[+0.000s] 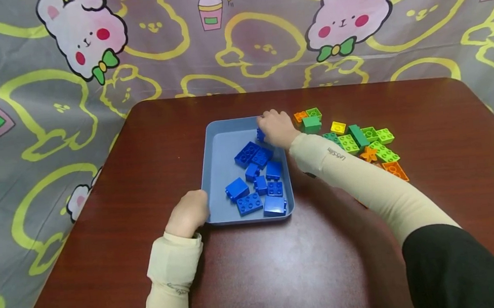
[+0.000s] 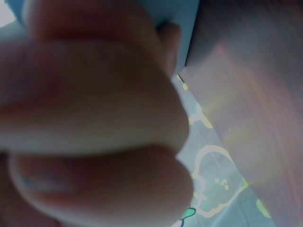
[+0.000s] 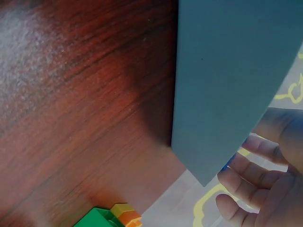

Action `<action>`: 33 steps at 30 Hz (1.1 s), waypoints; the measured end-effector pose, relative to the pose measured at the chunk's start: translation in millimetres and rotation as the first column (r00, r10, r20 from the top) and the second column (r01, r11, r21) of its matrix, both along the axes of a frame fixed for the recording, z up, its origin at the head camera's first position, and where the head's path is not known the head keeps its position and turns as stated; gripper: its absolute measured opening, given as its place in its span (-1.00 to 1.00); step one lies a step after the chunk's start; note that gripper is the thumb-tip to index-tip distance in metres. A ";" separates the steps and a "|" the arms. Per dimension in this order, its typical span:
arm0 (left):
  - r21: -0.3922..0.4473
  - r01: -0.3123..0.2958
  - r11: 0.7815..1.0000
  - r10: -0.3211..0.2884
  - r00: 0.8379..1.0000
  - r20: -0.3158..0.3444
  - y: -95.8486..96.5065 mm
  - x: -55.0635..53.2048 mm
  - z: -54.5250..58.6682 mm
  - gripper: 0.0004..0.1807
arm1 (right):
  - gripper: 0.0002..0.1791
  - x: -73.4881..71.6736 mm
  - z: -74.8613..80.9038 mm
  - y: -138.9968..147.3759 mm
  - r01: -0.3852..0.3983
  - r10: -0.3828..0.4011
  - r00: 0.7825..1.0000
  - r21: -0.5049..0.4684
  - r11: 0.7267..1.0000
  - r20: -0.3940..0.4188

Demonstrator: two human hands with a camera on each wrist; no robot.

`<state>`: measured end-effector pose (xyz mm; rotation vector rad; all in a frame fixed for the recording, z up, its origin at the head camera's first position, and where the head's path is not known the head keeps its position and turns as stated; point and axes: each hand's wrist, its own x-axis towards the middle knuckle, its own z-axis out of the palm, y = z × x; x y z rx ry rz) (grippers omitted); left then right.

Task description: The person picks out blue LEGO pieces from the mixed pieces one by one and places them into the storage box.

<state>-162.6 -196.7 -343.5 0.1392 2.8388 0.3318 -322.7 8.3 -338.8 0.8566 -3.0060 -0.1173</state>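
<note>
A shallow blue-grey tray (image 1: 221, 141) stands on the table with several blue toy bricks (image 1: 249, 203) lying loose in it. My left hand (image 1: 188, 213) grips the tray's near left rim; its curled fingers (image 2: 94, 94) fill much of the left wrist view. Over the far right corner of the tray, my right hand (image 1: 278, 128) pinches a blue brick (image 1: 260, 134) that it partly covers. In the right wrist view only a sliver of that brick shows by the bent fingers (image 3: 241, 172), above the tray wall (image 3: 222, 85).
Right of the tray lies a loose group of green bricks (image 1: 349, 144), with orange bricks (image 1: 394, 170), a yellow brick (image 1: 338, 127) and an orange flower-shaped piece (image 1: 368, 154). My right forearm passes over part of it. A patterned cloth (image 1: 258, 39) hangs behind the brown table (image 1: 161, 147).
</note>
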 end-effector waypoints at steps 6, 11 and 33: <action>0.001 -0.002 1.000 0.002 1.000 0.001 0.4 0.6 1.6 -0.81 | -0.57 0.3 -0.7 -0.2 0.010 -0.010 1.000 0.005 1.000 0.009; -0.002 0.006 1.000 -0.006 1.000 -0.006 0.6 0.2 1.6 -0.81 | -0.56 -0.7 -2.1 0.0 0.031 -0.032 0.999 0.021 0.999 0.032; -0.010 0.022 1.000 -0.022 1.000 -0.011 -0.5 0.6 0.6 -0.79 | -0.61 2.7 -5.8 1.7 0.034 -0.035 0.999 0.048 0.998 0.031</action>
